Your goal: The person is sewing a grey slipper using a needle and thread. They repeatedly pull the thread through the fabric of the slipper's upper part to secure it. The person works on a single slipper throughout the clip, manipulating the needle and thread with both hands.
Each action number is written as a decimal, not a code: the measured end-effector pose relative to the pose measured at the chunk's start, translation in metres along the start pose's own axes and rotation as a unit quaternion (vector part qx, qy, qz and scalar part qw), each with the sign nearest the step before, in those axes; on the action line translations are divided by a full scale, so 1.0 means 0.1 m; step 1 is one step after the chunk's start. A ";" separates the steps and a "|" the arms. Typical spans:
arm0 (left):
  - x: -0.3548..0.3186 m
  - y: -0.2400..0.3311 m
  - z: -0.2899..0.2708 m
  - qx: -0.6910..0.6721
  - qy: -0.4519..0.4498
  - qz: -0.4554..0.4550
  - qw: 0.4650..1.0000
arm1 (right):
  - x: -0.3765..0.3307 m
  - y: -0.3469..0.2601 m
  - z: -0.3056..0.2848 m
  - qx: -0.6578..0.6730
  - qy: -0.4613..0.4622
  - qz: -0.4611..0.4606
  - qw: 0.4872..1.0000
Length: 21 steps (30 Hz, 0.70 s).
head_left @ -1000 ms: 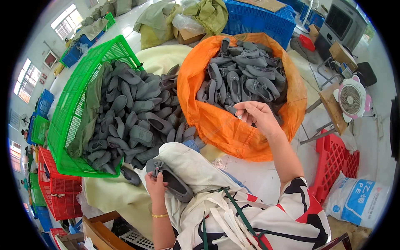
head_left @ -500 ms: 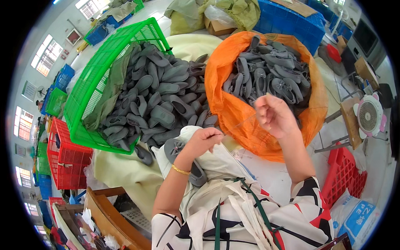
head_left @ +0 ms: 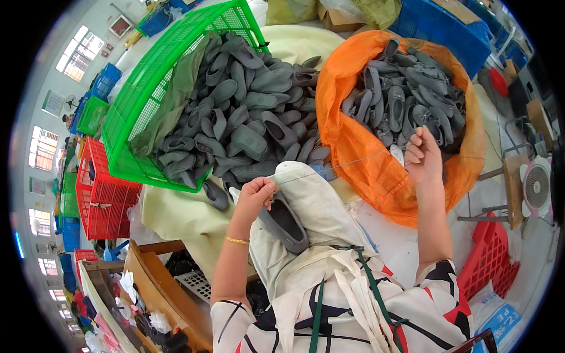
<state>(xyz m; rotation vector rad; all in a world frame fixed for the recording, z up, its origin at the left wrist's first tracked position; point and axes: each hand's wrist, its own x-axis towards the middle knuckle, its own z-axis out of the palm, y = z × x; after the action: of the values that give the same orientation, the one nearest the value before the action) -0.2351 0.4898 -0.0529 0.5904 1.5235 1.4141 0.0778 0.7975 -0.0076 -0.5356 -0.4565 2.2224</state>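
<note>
A grey slipper (head_left: pixel 285 222) lies on the white cloth (head_left: pixel 312 200) over my lap. My left hand (head_left: pixel 256 197) is closed on the slipper's near end and pinches one end of a thin clear thread (head_left: pixel 341 166). My right hand (head_left: pixel 424 157) is raised in front of the orange bag (head_left: pixel 359 147), fingers closed on the thread's other end, so the thread runs taut between both hands. The orange bag holds several grey slippers (head_left: pixel 406 100).
A green plastic basket (head_left: pixel 153 100) at the left is heaped with grey slippers (head_left: pixel 247 117). Red crates (head_left: pixel 103 188) stand at far left, a blue crate (head_left: pixel 441 23) behind the bag, a small fan (head_left: pixel 537 187) and a red basket (head_left: pixel 488 265) at right. A wooden rack (head_left: pixel 159 288) is at my lower left.
My left hand has lifted on the slipper and my right hand has come out of the orange bag, up and to the right. A thread now stretches between them.
</note>
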 end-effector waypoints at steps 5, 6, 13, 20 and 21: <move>0.06 -0.09 -0.06 0.059 0.022 -0.005 0.998 | 0.02 0.04 0.00 0.003 -0.005 -0.016 1.000; 0.07 -0.13 -0.10 0.076 0.034 -0.005 0.996 | -0.01 0.05 0.05 -0.003 -0.011 -0.031 0.999; 0.14 0.12 0.25 0.451 0.111 0.248 0.850 | -0.38 0.19 0.61 -0.149 -0.075 -0.024 0.986; 0.08 0.80 1.44 0.020 -0.225 0.152 0.962 | -0.54 0.59 0.90 -0.132 -0.198 0.132 0.962; 0.06 0.84 1.50 -0.030 -0.247 0.127 0.960 | -0.54 0.59 0.91 -0.119 -0.202 0.134 0.963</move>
<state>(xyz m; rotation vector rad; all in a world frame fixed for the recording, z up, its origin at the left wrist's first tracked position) -0.1285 0.5874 0.0414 1.0429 1.0288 1.3620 0.0270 0.7060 0.0536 -0.2712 -0.9199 2.5636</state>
